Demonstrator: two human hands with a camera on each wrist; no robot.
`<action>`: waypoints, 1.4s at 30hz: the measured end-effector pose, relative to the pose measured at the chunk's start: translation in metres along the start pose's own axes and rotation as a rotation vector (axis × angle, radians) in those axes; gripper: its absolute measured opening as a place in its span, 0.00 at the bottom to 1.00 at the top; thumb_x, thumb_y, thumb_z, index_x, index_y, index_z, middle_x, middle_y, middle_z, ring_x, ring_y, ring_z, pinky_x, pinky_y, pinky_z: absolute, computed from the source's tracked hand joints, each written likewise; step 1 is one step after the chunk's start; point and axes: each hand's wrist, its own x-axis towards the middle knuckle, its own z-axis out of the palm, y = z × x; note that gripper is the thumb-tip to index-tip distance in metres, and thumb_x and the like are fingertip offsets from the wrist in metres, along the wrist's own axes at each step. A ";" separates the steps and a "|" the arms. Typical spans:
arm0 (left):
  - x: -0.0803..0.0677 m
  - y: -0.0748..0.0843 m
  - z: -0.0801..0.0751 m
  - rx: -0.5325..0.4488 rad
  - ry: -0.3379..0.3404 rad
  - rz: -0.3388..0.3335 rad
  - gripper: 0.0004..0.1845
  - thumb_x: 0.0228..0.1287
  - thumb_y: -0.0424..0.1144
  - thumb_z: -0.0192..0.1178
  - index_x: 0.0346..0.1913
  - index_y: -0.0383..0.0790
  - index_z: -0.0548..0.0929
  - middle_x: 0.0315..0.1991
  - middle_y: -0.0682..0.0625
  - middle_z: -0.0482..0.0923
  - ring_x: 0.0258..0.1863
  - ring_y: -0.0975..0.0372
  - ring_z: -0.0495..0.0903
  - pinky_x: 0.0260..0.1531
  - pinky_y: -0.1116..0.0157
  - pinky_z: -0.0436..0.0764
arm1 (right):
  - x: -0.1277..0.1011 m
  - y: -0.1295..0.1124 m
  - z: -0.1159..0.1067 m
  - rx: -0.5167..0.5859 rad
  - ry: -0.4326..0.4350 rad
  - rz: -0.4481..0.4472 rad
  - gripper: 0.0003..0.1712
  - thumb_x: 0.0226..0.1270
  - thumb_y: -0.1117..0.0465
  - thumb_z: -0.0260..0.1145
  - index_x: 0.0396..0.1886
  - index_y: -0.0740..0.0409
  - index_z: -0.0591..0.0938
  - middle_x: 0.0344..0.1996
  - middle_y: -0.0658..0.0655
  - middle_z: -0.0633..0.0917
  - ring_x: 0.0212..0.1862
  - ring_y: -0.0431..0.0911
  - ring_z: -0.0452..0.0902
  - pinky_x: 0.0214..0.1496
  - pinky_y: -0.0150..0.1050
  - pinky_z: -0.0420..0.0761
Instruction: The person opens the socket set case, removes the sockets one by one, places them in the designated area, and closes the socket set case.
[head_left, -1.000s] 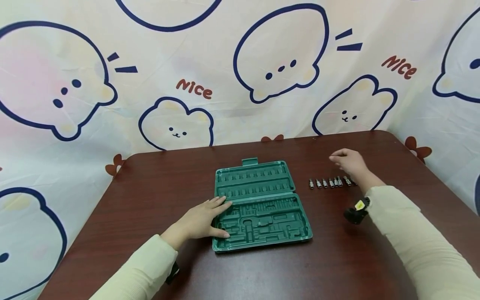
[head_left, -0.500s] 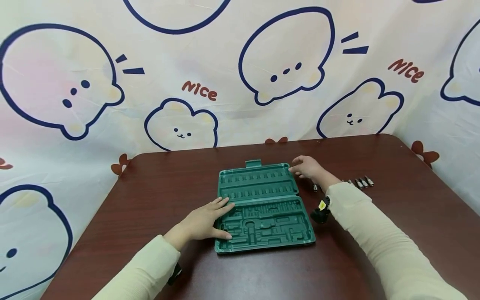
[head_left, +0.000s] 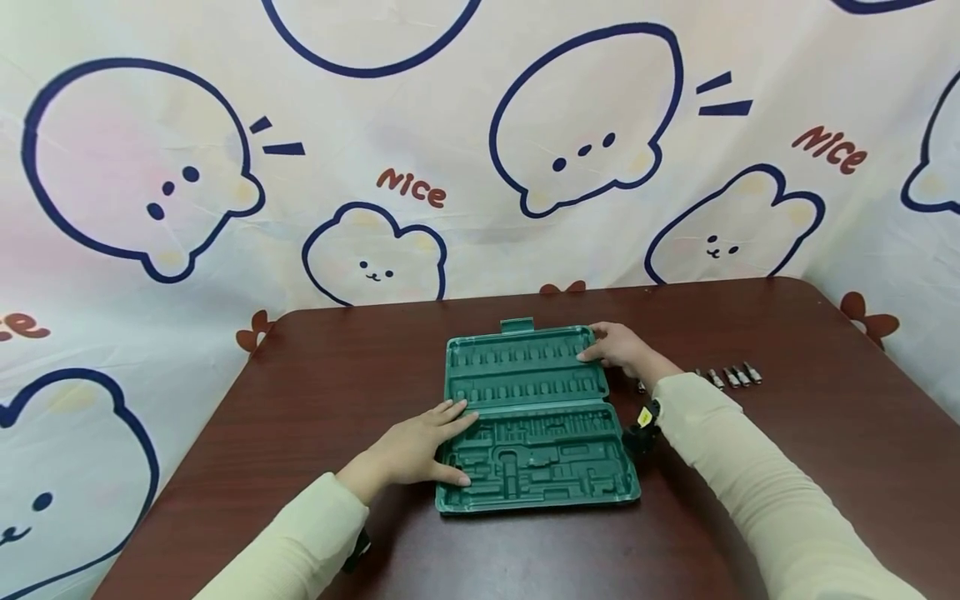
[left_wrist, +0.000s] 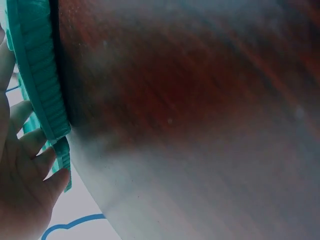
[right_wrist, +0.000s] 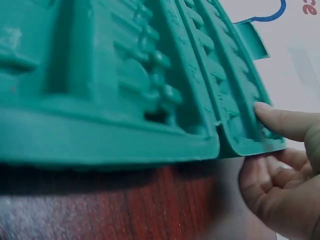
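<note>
An open green plastic tool case (head_left: 536, 417) lies in the middle of the dark red table (head_left: 337, 375), its moulded slots holding no tools. My left hand (head_left: 431, 442) rests flat on the left edge of the near half, fingers straight. In the left wrist view the left hand (left_wrist: 22, 190) touches the case rim (left_wrist: 37, 75). My right hand (head_left: 611, 346) is at the far right corner of the case. The right wrist view shows the right hand (right_wrist: 280, 165) pinching that corner of the case (right_wrist: 125, 90), one digit on top and curled fingers beneath.
A short row of small metal bits (head_left: 733, 377) lies on the table to the right of the case, partly hidden by my right sleeve. A cartoon-print cloth (head_left: 480, 167) hangs behind the table. The table's right edge is close to the bits.
My right hand has moved left from the row of bits to the far right corner of the case. The left hand has stayed on the case.
</note>
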 end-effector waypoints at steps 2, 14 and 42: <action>-0.001 0.000 0.000 0.010 0.009 0.003 0.46 0.44 0.67 0.53 0.66 0.49 0.54 0.66 0.48 0.46 0.64 0.56 0.45 0.48 0.55 0.67 | -0.001 -0.002 0.001 0.007 0.005 -0.052 0.40 0.54 0.66 0.63 0.64 0.63 0.54 0.55 0.67 0.63 0.51 0.58 0.64 0.49 0.48 0.68; 0.008 0.002 -0.023 -0.043 0.228 0.023 0.42 0.52 0.56 0.56 0.66 0.43 0.52 0.67 0.45 0.38 0.64 0.52 0.34 0.57 0.51 0.49 | -0.022 -0.012 0.002 -0.131 0.138 -0.333 0.33 0.53 0.65 0.64 0.58 0.58 0.62 0.43 0.62 0.71 0.43 0.53 0.68 0.39 0.44 0.73; 0.004 0.007 -0.069 -0.613 0.345 -0.070 0.16 0.66 0.46 0.43 0.51 0.44 0.73 0.44 0.49 0.73 0.40 0.58 0.71 0.39 0.58 0.70 | -0.101 0.002 0.003 -0.223 0.233 -0.733 0.15 0.60 0.59 0.58 0.47 0.56 0.73 0.36 0.52 0.77 0.32 0.47 0.74 0.32 0.38 0.74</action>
